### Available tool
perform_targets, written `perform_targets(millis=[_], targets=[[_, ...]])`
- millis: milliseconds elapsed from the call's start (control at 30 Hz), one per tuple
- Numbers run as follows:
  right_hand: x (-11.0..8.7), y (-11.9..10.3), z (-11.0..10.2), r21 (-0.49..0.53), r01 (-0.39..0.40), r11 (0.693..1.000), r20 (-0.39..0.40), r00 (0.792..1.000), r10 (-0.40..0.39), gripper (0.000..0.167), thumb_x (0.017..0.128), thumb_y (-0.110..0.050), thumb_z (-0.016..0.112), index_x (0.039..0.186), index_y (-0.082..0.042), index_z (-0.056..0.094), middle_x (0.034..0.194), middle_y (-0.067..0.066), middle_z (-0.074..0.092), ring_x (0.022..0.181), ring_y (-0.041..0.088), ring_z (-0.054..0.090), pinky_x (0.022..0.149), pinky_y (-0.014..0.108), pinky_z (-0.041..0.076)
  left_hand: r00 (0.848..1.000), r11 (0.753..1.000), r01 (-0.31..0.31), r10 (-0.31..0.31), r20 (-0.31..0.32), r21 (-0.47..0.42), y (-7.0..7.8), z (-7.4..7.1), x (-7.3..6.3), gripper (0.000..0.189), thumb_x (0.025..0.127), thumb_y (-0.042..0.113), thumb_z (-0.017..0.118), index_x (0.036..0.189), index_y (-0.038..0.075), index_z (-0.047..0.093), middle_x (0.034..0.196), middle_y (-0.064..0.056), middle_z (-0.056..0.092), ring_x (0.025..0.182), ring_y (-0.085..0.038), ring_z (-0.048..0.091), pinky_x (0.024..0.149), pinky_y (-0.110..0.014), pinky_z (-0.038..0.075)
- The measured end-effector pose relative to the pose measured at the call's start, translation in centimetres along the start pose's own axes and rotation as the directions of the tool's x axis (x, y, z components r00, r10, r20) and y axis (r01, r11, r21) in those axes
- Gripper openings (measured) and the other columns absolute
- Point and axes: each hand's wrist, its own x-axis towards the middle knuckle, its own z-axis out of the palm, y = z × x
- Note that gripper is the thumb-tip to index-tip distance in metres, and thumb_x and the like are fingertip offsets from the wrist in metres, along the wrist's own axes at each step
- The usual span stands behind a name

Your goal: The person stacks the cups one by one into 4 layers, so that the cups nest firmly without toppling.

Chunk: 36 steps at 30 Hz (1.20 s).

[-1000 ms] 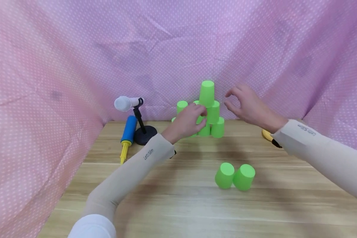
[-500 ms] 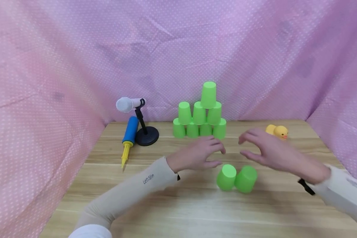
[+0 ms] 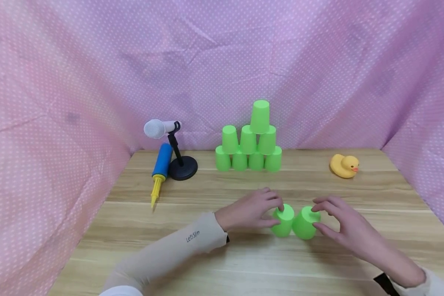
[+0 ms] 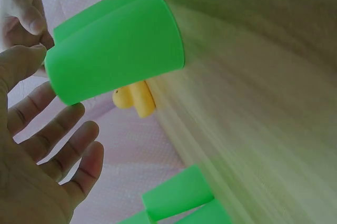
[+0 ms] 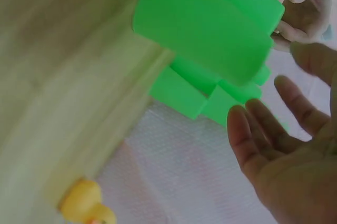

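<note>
Two upside-down green cups stand side by side on the table's near half: a left cup (image 3: 285, 225) and a right cup (image 3: 303, 227). My left hand (image 3: 248, 210) reaches around the left cup's upper part, thumb and fingertips at its closed end, fingers loosely bent. In the left wrist view the thumb and fingertips lie close to that cup (image 4: 116, 50); firm contact cannot be told. My right hand (image 3: 351, 228) hovers at the right cup's upper right side, fingers spread. The right wrist view has a gap between those fingers and the cup (image 5: 200, 29).
Several upside-down green cups form a stepped stack (image 3: 248, 142) at the back, one cup (image 3: 260, 117) on top. A rubber duck (image 3: 344, 166) sits at back right. Back left hold a microphone (image 3: 156, 128) on a black stand (image 3: 183, 167) and a blue-yellow hand pump (image 3: 162, 162).
Both hands have come down from the stack at the back to the two front cups. The stack and the front cups stand as before; the duck has come fully into view.
</note>
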Motion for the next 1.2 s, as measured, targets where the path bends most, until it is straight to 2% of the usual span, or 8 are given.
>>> perform_targets(millis=[100,333,467,667,833,1067,1200], targets=[[-0.4,0.3,0.9,0.04,-0.019,0.999,-0.028,0.999,0.02,0.043,0.063,-0.003,0.084,0.097,-0.02,0.064,0.109,-0.001,0.06,0.097,0.014,0.055,0.08,0.011,0.04,1.0,1.0,0.011,-0.011,0.0,-0.009,0.1,0.2,0.0,0.024,0.088,0.036,0.065,0.105,0.02,0.059,0.11,0.01,0.052,0.1,-0.003,0.042,0.087,-0.013,0.033],[-0.6,0.7,1.8,0.113,-0.018,0.993,-0.04,0.999,0.022,0.042,0.064,-0.001,0.083,0.093,-0.021,0.062,0.106,-0.004,0.062,0.093,0.006,0.056,0.073,0.016,0.045,0.999,0.997,0.04,-0.039,0.015,-0.072,0.3,0.2,0.1,0.021,0.09,0.034,0.064,0.105,0.021,0.058,0.111,0.01,0.051,0.101,-0.002,0.042,0.087,-0.012,0.033],[-0.6,0.7,1.9,0.125,-0.02,0.992,-0.042,0.999,0.025,0.041,0.064,0.0,0.083,0.093,-0.021,0.062,0.105,-0.005,0.062,0.091,0.005,0.056,0.069,0.018,0.046,0.999,0.994,0.041,-0.039,0.023,-0.1,0.3,0.5,0.2,0.019,0.09,0.032,0.065,0.104,0.021,0.058,0.111,0.01,0.05,0.1,-0.002,0.043,0.087,-0.012,0.034],[-0.8,0.8,2.2,0.122,-0.025,0.992,-0.046,0.998,0.031,0.042,0.064,-0.001,0.084,0.093,-0.021,0.061,0.104,-0.006,0.061,0.09,0.004,0.056,0.066,0.018,0.047,1.0,0.996,0.02,-0.019,0.016,-0.085,0.4,1.2,0.3,0.02,0.09,0.033,0.064,0.103,0.02,0.056,0.106,0.01,0.048,0.094,-0.001,0.042,0.083,-0.011,0.034],[-0.8,0.8,2.3,0.116,-0.025,0.993,-0.048,0.998,0.03,0.041,0.064,-0.002,0.084,0.093,-0.021,0.061,0.104,-0.006,0.061,0.09,0.004,0.056,0.066,0.018,0.047,1.0,0.994,0.017,-0.016,0.003,-0.104,0.5,1.2,-0.1,0.019,0.091,0.03,0.063,0.102,0.018,0.055,0.108,0.008,0.05,0.095,-0.002,0.043,0.083,-0.011,0.035],[-0.6,0.5,2.5,0.109,-0.026,0.994,-0.059,0.998,0.033,0.041,0.064,-0.003,0.084,0.092,-0.022,0.062,0.104,-0.007,0.061,0.09,0.005,0.056,0.069,0.018,0.046,0.993,0.987,0.116,-0.115,0.017,-0.109,0.2,0.3,-1.2,0.024,0.092,0.034,0.06,0.11,0.019,0.054,0.114,0.007,0.049,0.101,-0.002,0.046,0.086,-0.013,0.037],[-0.2,0.4,2.4,0.104,-0.016,0.994,-0.069,0.997,0.023,0.041,0.064,-0.003,0.083,0.094,-0.021,0.062,0.106,-0.007,0.061,0.091,0.005,0.057,0.07,0.017,0.047,0.988,0.981,0.149,-0.152,-0.016,-0.121,-0.4,-0.9,-2.2,0.024,0.093,0.033,0.06,0.111,0.019,0.054,0.115,0.007,0.049,0.104,-0.004,0.046,0.088,-0.015,0.039]])
